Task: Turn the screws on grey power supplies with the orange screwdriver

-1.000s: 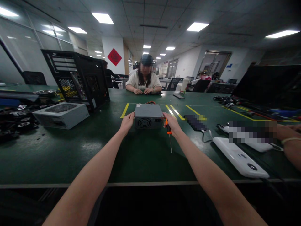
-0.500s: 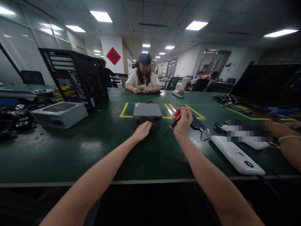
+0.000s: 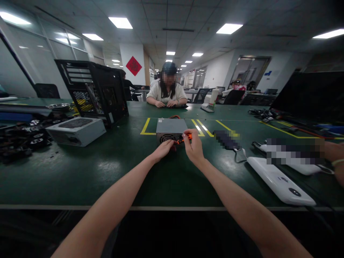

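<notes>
We have the grey metal box point(image 3: 172, 125) before us on the green worktop point(image 3: 166, 182), its fan grille facing our way, a small white label on its top and red-orange wires point(image 3: 175, 116) showing over its back edge. It sits across the near line of the yellow tape point(image 3: 148, 133). Our right hand point(image 3: 194, 147) has its grip closed around the handle of an orange-and-black screwdriver point(image 3: 190, 136), just by the right part of the box's front, with the tool pointing toward our left hand point(image 3: 162, 150). That left hand is at the lower part of the same face, thumb and fingers drawn together; we cannot tell whether its grip has hold of anything, nor where the tool's tip rests. On our left, a paler box point(image 3: 77, 129) with a mesh top lies beside an upright black computer case point(image 3: 107, 89), with a heap of dark parts point(image 3: 27, 139) farther out. On our right we see a white device point(image 3: 279, 181) and, farther off, some black cables point(image 3: 259, 114). Opposite us a person in a light top point(image 3: 156, 92) sits with both hands at the worktop's far side.
</notes>
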`<state>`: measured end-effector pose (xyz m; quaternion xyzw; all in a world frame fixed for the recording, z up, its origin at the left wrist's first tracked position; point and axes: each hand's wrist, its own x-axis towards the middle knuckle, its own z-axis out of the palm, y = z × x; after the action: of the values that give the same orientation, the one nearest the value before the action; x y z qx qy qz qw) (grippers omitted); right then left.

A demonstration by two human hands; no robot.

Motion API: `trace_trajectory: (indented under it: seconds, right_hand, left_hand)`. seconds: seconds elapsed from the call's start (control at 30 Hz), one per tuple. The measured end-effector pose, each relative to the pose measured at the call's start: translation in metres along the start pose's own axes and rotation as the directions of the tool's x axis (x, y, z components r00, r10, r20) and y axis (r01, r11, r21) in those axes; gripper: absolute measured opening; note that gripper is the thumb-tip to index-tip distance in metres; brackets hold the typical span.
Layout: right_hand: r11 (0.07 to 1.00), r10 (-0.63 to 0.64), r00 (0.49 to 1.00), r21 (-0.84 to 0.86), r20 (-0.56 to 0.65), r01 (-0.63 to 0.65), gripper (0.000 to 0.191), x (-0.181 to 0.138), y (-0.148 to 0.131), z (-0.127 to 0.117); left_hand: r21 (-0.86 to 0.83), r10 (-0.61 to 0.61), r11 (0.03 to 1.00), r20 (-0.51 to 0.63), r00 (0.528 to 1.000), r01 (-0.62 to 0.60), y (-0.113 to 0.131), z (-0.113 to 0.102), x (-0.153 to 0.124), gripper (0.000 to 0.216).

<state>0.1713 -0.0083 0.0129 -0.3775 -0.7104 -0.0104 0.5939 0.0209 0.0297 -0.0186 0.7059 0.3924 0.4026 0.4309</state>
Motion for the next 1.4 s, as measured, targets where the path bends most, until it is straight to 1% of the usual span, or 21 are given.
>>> trace_trajectory:
  seconds: [0.1,0.2,0.3,0.43,0.5,0.53,0.6,0.63,0.67,0.73,0.83,0.9,0.97,1.07,1.13,1.17,1.2,1.3,1.33,1.4]
  right_hand:
    - [0.996,-0.033,0.999,-0.087,0.008,0.034,0.012,0.000,-0.001,-0.003]
    - [0.980,-0.096,0.995,-0.175,0.017,0.098,0.012,0.000,-0.003,-0.006]
    - [0.965,-0.137,0.988,-0.213,0.071,0.150,0.014,-0.001,-0.004,-0.008]
    - [0.976,-0.099,0.979,-0.175,0.180,0.131,0.019,-0.003,-0.007,-0.006]
    - [0.980,-0.084,0.972,-0.157,0.219,0.120,0.021,-0.003,-0.009,-0.007]
    - [0.982,-0.075,0.970,-0.152,0.232,0.112,0.022,-0.003,-0.010,-0.007]
    - [0.985,-0.047,0.968,-0.150,0.247,0.086,0.026,-0.003,-0.010,-0.010]
    - [0.987,-0.030,0.968,-0.148,0.250,0.069,0.028,-0.003,-0.010,-0.012]
    - [0.988,-0.015,0.968,-0.144,0.251,0.053,0.029,-0.003,-0.009,-0.013]
    - [0.990,0.009,0.969,-0.137,0.246,0.026,0.028,-0.003,-0.008,-0.016]
    - [0.989,0.027,0.966,-0.145,0.259,0.011,0.025,-0.004,-0.009,-0.020]
    - [0.986,0.020,0.954,-0.163,0.299,0.031,0.024,-0.007,-0.012,-0.023]
    - [0.979,-0.006,0.932,-0.186,0.362,0.078,0.024,-0.011,-0.016,-0.028]
    - [0.957,-0.058,0.876,-0.223,0.478,0.185,0.022,-0.022,-0.020,-0.036]
    - [0.935,-0.107,0.849,-0.237,0.517,0.262,0.020,-0.030,-0.022,-0.041]
    - [0.928,-0.133,0.849,-0.235,0.512,0.288,0.020,-0.034,-0.023,-0.043]
    - [0.926,-0.156,0.863,-0.232,0.481,0.297,0.020,-0.036,-0.024,-0.044]
    - [0.942,-0.211,0.928,-0.189,0.308,0.277,0.021,-0.040,-0.027,-0.044]
    - [0.946,-0.232,0.939,-0.165,0.254,0.278,0.023,-0.040,-0.029,-0.044]
    - [0.943,-0.288,0.938,-0.114,0.195,0.313,0.026,-0.040,-0.032,-0.042]
  left_hand:
    - [-0.054,-0.004,0.999,0.002,1.000,0.004,-0.001,-0.006,-0.002,0.035]
    - [-0.050,-0.010,0.999,0.007,1.000,0.010,-0.002,-0.018,-0.006,0.034]
    - [0.034,-0.019,0.999,-0.003,1.000,0.019,-0.003,-0.033,-0.008,0.031]
    - [0.213,-0.003,0.977,-0.035,0.999,0.010,-0.002,-0.050,-0.014,0.022]
    - [0.374,0.060,0.925,0.012,0.998,-0.060,0.001,-0.053,-0.019,0.022]
    - [0.475,0.093,0.873,0.063,0.994,-0.111,0.003,-0.053,-0.021,0.024]
    - [0.645,0.127,0.733,0.178,0.976,-0.213,0.005,-0.051,-0.024,0.027]
    - [0.695,0.130,0.675,0.217,0.967,-0.247,0.006,-0.049,-0.024,0.027]
    - [0.718,0.132,0.644,0.235,0.963,-0.263,0.006,-0.048,-0.025,0.027]
    - [0.739,0.145,0.613,0.242,0.959,-0.280,0.005,-0.045,-0.025,0.025]
    - [0.744,0.177,0.607,0.217,0.960,-0.280,0.004,-0.042,-0.026,0.020]
    - [0.738,0.188,0.620,0.191,0.963,-0.267,0.003,-0.041,-0.027,0.017]
    - [0.728,0.196,0.636,0.171,0.966,-0.258,0.003,-0.039,-0.028,0.013]
    - [0.695,0.201,0.679,0.133,0.970,-0.236,0.001,-0.036,-0.027,0.009]
    - [0.663,0.201,0.719,0.092,0.975,-0.210,0.000,-0.033,-0.026,0.009]
    - [0.646,0.202,0.737,0.071,0.977,-0.200,0.000,-0.032,-0.026,0.009]
    - [0.630,0.206,0.752,0.053,0.977,-0.193,0.001,-0.030,-0.026,0.009]
    - [0.601,0.229,0.775,0.019,0.973,-0.195,0.003,-0.026,-0.026,0.009]
    - [0.597,0.237,0.777,0.013,0.971,-0.198,0.004,-0.025,-0.026,0.010]
    - [0.595,0.252,0.777,0.004,0.968,-0.205,0.005,-0.023,-0.026,0.011]
